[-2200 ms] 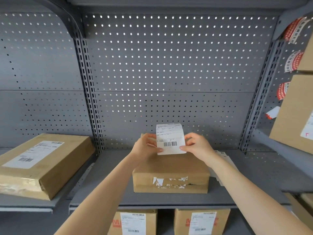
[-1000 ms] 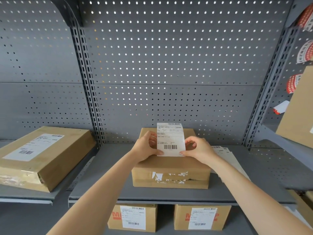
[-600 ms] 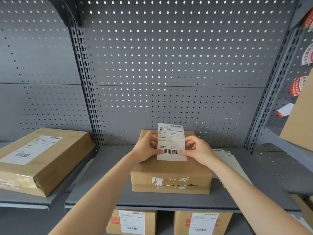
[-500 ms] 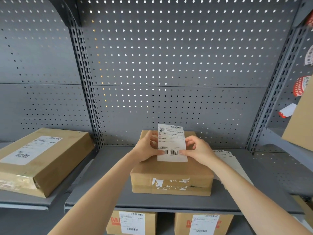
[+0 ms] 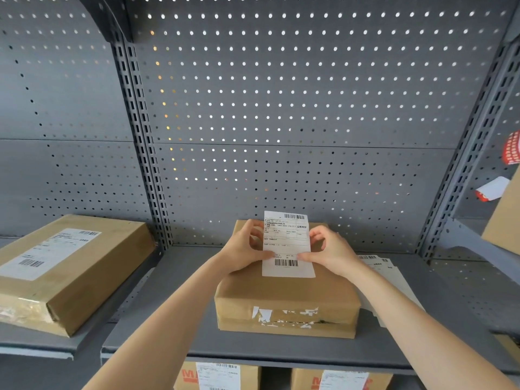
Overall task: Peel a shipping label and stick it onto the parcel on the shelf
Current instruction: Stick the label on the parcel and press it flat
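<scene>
While both hands pinch it from either side, these lines run from the person's left to their right:

Far-left box: a labelled cardboard box [image 5: 67, 271] lies well apart from the left hand, on a neighbouring shelf.

Left hand: left hand [image 5: 247, 250] is closed on the label's left edge, thumb on the printed face just above the lower barcode, fingers curled behind.

Label: shipping label [image 5: 287, 244] is held between the two hands, long axis upright, printed face toward the camera, one barcode at the top edge and one near the bottom. Its lower edge hangs in front of the parcel's top; whether it touches cannot be told.

Parcel: brown parcel [image 5: 287, 299] sits on the grey shelf [image 5: 174, 319] directly under and behind the hands, torn white scraps on its near face.

Right hand: right hand [image 5: 333, 253] grips the label's right edge the same way, thumb in front.

Loose sheets: more label sheets [image 5: 385, 273] lie just beyond the right wrist, partly hidden by that forearm.

Hidden: the label's small print is illegible; its back cannot be seen.
</scene>
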{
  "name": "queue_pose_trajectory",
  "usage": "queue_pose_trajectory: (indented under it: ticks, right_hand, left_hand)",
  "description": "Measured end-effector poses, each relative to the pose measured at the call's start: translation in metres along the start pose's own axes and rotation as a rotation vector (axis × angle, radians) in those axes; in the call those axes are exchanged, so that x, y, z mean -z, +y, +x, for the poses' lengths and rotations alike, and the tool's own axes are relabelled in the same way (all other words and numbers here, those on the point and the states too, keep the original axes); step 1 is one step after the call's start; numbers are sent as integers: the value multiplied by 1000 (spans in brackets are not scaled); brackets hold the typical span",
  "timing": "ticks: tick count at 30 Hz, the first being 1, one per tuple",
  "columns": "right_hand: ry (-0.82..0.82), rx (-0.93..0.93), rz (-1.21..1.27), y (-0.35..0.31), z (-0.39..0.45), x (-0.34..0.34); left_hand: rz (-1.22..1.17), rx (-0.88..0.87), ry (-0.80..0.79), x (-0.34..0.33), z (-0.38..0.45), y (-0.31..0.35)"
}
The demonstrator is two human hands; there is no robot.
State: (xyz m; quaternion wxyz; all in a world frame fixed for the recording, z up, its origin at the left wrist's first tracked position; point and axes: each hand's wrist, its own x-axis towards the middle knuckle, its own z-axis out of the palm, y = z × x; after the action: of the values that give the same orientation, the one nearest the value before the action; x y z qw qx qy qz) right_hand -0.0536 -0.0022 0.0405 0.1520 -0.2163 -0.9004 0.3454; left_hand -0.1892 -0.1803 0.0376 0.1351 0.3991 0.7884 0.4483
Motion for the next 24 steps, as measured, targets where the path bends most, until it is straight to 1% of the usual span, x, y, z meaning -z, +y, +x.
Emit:
queue_pose_trajectory:
  ticks: [8, 12, 18, 24]
  right_hand:
    - [-32, -2, -9, 2, 9, 0]
    - [-16, 16, 10, 2, 15, 1]
    - [-27, 8, -8, 3, 21, -2]
    - [-22, 8, 19, 6, 30, -1]
  left_hand:
    - [2, 12, -12, 1, 8, -3]
    - [-7, 19, 2, 2, 14, -5]
    - [56, 31, 8, 0, 21, -11]
    - [20, 22, 30, 1, 28, -14]
